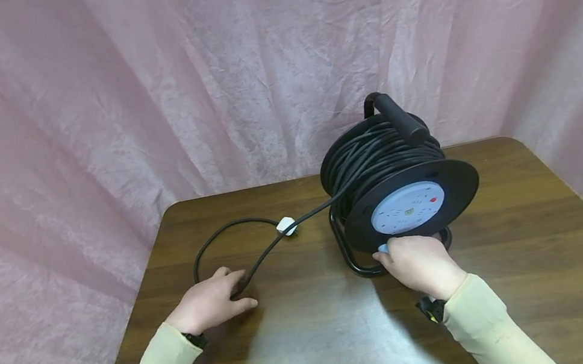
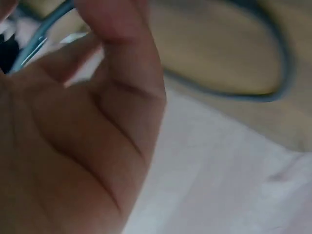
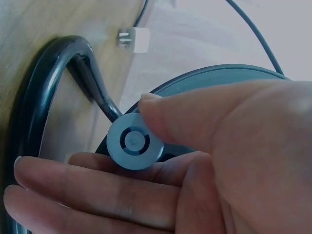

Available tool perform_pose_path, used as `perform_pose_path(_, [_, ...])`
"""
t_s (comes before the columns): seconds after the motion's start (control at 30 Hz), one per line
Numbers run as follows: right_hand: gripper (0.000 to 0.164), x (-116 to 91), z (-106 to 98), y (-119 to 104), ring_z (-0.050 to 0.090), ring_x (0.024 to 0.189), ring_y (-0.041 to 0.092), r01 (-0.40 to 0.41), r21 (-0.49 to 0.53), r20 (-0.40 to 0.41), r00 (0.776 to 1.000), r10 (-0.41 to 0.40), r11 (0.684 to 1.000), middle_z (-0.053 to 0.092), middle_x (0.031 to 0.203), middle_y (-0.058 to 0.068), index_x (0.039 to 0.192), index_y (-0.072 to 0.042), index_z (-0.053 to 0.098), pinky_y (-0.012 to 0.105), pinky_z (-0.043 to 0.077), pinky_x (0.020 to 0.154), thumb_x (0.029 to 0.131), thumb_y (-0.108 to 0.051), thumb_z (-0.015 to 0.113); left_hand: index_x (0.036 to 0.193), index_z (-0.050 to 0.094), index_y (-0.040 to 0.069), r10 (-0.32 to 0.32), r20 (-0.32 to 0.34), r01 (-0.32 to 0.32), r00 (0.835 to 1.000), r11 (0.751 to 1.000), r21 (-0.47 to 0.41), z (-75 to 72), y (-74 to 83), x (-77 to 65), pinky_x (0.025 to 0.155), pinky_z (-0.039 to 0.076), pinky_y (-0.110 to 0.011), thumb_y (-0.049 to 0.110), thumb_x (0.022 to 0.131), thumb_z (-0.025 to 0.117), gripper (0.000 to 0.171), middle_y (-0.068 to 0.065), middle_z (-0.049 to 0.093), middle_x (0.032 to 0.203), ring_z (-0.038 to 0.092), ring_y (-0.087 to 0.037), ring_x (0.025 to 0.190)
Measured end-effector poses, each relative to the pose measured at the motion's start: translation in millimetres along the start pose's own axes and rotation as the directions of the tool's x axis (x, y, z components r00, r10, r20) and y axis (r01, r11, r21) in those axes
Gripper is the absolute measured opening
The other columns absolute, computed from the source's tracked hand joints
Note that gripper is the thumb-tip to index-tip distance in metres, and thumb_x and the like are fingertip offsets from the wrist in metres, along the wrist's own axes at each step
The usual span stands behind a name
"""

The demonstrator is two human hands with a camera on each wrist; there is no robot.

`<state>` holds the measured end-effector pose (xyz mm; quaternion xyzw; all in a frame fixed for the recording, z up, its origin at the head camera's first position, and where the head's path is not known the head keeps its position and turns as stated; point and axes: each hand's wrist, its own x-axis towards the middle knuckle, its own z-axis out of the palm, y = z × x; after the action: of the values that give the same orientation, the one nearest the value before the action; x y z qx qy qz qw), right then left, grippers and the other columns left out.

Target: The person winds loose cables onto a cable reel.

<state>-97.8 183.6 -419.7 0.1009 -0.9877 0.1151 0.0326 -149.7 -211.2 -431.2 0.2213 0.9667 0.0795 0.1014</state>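
Observation:
A black cable reel [image 1: 404,162] stands on the table's right half, wound with black cable. My right hand [image 1: 419,266] is at the front disc's lower edge. Its thumb and fingers pinch a round pale blue winding knob [image 3: 135,141], with two fingers stretched out beneath. From the reel the loose cable [image 1: 309,215] runs left and down to my left hand [image 1: 210,301], whose fingers curl round it, thumb held apart. Past that hand the cable loops back to a white plug [image 1: 286,226] lying on the table. The left wrist view is blurred, the fingertips partly hidden.
A black tube frame [image 1: 352,259] carries the reel above the wooden table [image 1: 537,224], with a grip handle [image 1: 398,114] on top. A white socket plate [image 1: 408,207] with a red switch sits in the front disc. Pink curtains [image 1: 257,77] hang behind the table.

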Motion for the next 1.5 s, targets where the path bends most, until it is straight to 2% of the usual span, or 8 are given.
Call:
perform_pose_path(0.17, [0.047,2,-1,0,0.044,0.045,0.017,0.001,-0.002,-0.018,1.0,-0.001,1.0,0.04,0.049,-0.003,0.055,-0.019,0.044,0.037,0.033,0.038,0.095,-0.035,0.063,0.15,0.045,0.019,0.043,-0.241,-0.071,0.969,0.992,-0.109,-17.8,35.9,15.7,0.089,0.051,-0.047,0.06,0.095,0.055,0.069,-0.003,0.05,0.143,0.055,-0.022,0.121])
perform_pose_path(0.33, [0.046,3,1,-5,0.045,0.046,0.017,0.001,0.006,-0.031,1.0,-0.001,1.0,0.04,0.051,-0.002,0.057,-0.018,0.043,0.038,0.034,0.038,0.095,-0.034,0.063,0.145,0.051,0.028,0.122,-0.429,-0.242,0.895,0.941,-0.237,-20.8,63.9,41.9,0.087,0.051,-0.035,0.044,0.102,0.053,0.046,0.009,0.06,0.132,0.059,-0.006,0.11])
perform_pose_path(0.5, [0.046,3,3,-10,0.044,0.045,0.016,0.004,0.015,-0.039,0.999,-0.004,1.0,0.039,0.051,-0.004,0.058,-0.019,0.043,0.037,0.034,0.038,0.095,-0.035,0.063,0.12,0.07,0.028,0.16,-0.515,-0.316,0.842,0.92,-0.23,-10.3,70.2,62.0,0.076,0.05,-0.031,0.038,0.102,0.056,0.025,0.014,0.065,0.102,0.058,-0.005,0.086])
perform_pose_path(0.8, [0.046,7,3,-12,0.046,0.046,0.017,0.001,-0.004,-0.031,1.0,-0.001,1.0,0.04,0.051,-0.004,0.058,-0.019,0.043,0.039,0.035,0.039,0.096,-0.038,0.062,0.117,0.072,0.023,0.092,-0.533,-0.29,0.841,0.909,-0.301,5.4,70.3,80.2,0.084,0.051,-0.034,0.028,0.099,0.062,0.021,0.01,0.068,0.106,0.062,-0.007,0.095])
perform_pose_path(1.03, [0.045,7,3,-18,0.046,0.047,0.016,0.002,0.006,-0.038,0.999,-0.002,1.0,0.039,0.052,-0.004,0.06,-0.019,0.042,0.037,0.035,0.04,0.095,-0.038,0.063,0.119,0.071,0.023,0.083,-0.531,-0.301,0.843,0.891,-0.339,12.0,74.8,87.3,0.074,0.05,-0.031,0.029,0.102,0.059,0.022,0.011,0.065,0.093,0.057,-0.006,0.08])
perform_pose_path(1.17, [0.044,7,3,-21,0.047,0.049,0.015,-0.005,0.014,-0.034,0.999,0.006,1.0,0.039,0.052,-0.004,0.061,-0.019,0.043,0.036,0.036,0.04,0.095,-0.039,0.062,0.12,0.071,0.022,0.103,-0.53,-0.29,0.842,0.914,-0.284,15.8,79.6,91.9,0.075,0.051,-0.032,0.031,0.102,0.058,0.024,0.01,0.068,0.098,0.06,-0.005,0.083])
perform_pose_path(1.37, [0.045,5,3,-22,0.042,0.047,0.013,-0.019,0.035,-0.042,0.999,0.02,0.999,0.039,0.052,-0.005,0.062,-0.02,0.043,0.034,0.035,0.041,0.095,-0.043,0.063,0.121,0.072,0.02,0.157,-0.577,-0.312,0.801,0.933,-0.18,14.1,86.3,96.2,0.069,0.051,-0.035,0.023,0.098,0.064,0.024,0.007,0.069,0.098,0.062,-0.009,0.079])
perform_pose_path(1.5, [0.046,2,3,-22,0.041,0.047,0.012,-0.026,0.041,-0.071,0.997,0.029,0.999,0.039,0.052,-0.006,0.062,-0.021,0.042,0.035,0.034,0.041,0.094,-0.046,0.063,0.124,0.071,0.021,0.176,-0.555,-0.311,0.813,0.937,-0.158,13.6,87.3,96.7,0.063,0.048,-0.032,0.024,0.099,0.063,0.026,0.009,0.066,0.093,0.055,-0.009,0.073])
